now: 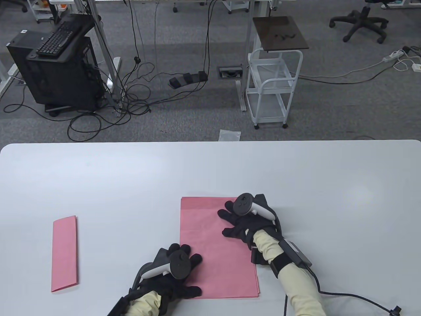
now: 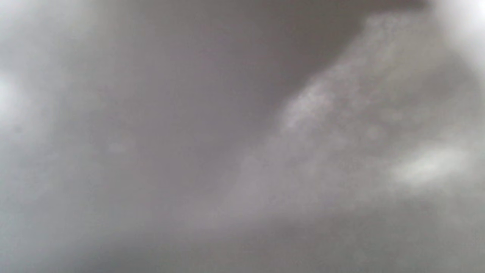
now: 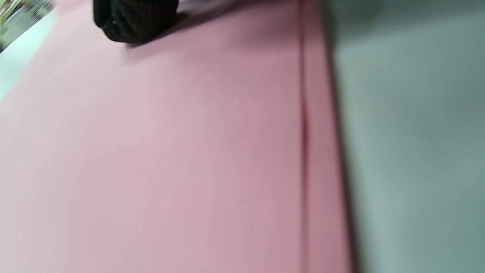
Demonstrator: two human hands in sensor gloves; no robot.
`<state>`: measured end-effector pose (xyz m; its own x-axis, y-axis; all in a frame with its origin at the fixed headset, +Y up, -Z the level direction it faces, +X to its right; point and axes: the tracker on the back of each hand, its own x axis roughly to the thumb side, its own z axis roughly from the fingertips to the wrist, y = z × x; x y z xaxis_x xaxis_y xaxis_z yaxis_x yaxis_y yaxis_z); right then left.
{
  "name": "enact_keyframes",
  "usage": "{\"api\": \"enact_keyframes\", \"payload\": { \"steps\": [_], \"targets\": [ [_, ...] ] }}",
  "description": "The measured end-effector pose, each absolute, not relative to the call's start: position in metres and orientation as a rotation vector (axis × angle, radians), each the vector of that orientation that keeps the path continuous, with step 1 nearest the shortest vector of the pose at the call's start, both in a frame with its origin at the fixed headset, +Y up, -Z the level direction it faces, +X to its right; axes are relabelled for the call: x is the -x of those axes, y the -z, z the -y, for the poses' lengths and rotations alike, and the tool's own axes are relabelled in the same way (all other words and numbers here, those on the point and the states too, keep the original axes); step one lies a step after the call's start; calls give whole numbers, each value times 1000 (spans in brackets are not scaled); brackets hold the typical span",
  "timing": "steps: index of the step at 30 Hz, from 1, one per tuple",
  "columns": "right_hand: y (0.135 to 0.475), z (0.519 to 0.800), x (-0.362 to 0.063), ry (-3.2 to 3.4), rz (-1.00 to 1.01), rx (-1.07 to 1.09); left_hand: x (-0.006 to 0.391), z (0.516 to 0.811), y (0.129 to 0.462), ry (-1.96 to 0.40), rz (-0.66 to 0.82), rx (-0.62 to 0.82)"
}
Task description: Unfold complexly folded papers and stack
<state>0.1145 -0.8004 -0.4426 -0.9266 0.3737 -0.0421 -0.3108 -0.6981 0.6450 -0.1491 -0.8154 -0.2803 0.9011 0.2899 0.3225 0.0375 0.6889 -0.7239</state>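
Observation:
A stack of unfolded pink sheets (image 1: 213, 256) lies flat on the white table (image 1: 131, 177), front centre. My left hand (image 1: 184, 270) rests flat on its near left part, fingers spread. My right hand (image 1: 235, 222) presses flat on its far right part, fingers spread. A folded pink paper strip (image 1: 64, 254) lies apart at the front left. In the right wrist view the pink sheets (image 3: 170, 151) fill the frame, with a second sheet's edge showing at the right, and one gloved fingertip (image 3: 132, 19) touches them at the top. The left wrist view is a grey blur.
The table's far edge runs across the middle of the table view. Beyond it on the floor stand a white cart (image 1: 273, 89), a black computer tower (image 1: 59, 65) and loose cables. A cable (image 1: 355, 298) trails from my right wrist over the table.

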Motion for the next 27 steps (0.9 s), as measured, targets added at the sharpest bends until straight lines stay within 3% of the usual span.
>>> {"api": "enact_keyframes", "payload": {
  "steps": [3, 10, 14, 17, 21, 27],
  "targets": [
    [453, 805, -125, -2485, -924, -24, 149, 815, 280, -146, 438, 805],
    [451, 795, -120, -2494, -873, -40, 149, 815, 280, -145, 437, 805],
    [432, 778, -115, -2506, -686, -223, 149, 815, 280, -146, 436, 805],
    [396, 765, -119, -2682, -528, -455, 149, 815, 280, -147, 437, 805],
    [341, 766, -131, -2767, -711, -638, 149, 815, 280, -147, 437, 805],
    [290, 786, -150, -2674, -962, -603, 149, 815, 280, -147, 437, 805]
  ]
}}
